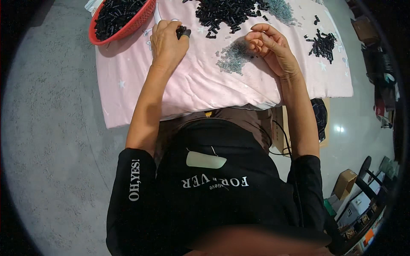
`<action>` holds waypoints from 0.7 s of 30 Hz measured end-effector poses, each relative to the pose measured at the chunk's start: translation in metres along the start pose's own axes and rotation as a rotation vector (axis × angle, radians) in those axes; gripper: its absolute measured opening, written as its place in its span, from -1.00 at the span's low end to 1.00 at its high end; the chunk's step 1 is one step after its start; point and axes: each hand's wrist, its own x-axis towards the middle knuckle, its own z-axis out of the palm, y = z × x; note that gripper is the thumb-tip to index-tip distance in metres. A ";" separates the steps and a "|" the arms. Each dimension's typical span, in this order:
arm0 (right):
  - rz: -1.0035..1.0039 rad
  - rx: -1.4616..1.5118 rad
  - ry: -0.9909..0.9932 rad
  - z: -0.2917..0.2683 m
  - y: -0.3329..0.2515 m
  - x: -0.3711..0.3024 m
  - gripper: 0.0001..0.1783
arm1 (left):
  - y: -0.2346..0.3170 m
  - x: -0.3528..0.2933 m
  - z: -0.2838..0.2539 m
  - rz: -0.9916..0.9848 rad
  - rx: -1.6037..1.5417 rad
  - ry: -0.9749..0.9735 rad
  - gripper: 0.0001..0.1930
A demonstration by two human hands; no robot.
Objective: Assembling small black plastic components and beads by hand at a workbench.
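Note:
My left hand is closed around a few small black plastic pieces, which show between the thumb and fingers. It is over the pink cloth, just right of the red basket. My right hand is turned partly palm-up with its fingers curled in toward the thumb. Whatever lies in that pinch, if anything, is too small to make out. Beside its fingertips is a loose heap of tiny clear-grey pieces, possibly small springs. A large pile of black plastic pieces lies beyond and between my hands.
A red basket full of similar black pieces stands at the far left of the cloth-covered table. Another clear-grey heap lies at the back. A smaller black pile is on the right. Boxes stand on the floor to the right.

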 end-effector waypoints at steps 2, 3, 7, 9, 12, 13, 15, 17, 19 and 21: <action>0.000 0.023 -0.006 -0.001 0.000 0.001 -0.68 | 0.003 -0.001 0.001 -0.047 0.045 -0.011 -0.69; 0.002 0.022 -0.006 -0.001 0.001 0.001 -0.68 | 0.004 -0.001 0.002 0.007 -0.002 0.003 -0.69; 0.007 0.019 0.015 -0.001 0.000 0.000 -0.67 | 0.004 0.000 0.007 0.106 -0.068 -0.005 -0.75; 0.017 0.015 0.030 -0.001 0.000 0.000 -0.67 | 0.000 -0.001 0.008 0.102 -0.072 -0.015 -0.76; 0.017 0.018 0.017 -0.001 0.001 0.001 -0.67 | 0.000 -0.001 0.005 0.085 0.013 -0.007 -0.78; 0.021 0.008 0.018 -0.002 0.001 0.001 -0.68 | 0.006 -0.001 0.004 0.106 -0.026 0.015 -0.78; 0.025 -0.003 0.020 -0.003 0.001 0.001 -0.68 | 0.018 -0.001 0.001 0.127 -0.065 0.037 -0.77; 0.008 -0.014 0.026 -0.003 0.002 0.000 -0.68 | 0.031 -0.002 -0.001 0.141 -0.242 -0.072 -0.77; 0.010 -0.013 0.023 -0.002 0.001 0.000 -0.69 | 0.038 -0.004 0.000 0.184 -0.216 -0.036 -0.75; 0.011 -0.011 0.017 0.000 0.001 0.000 -0.69 | 0.040 -0.004 0.000 0.224 -0.186 -0.070 -0.75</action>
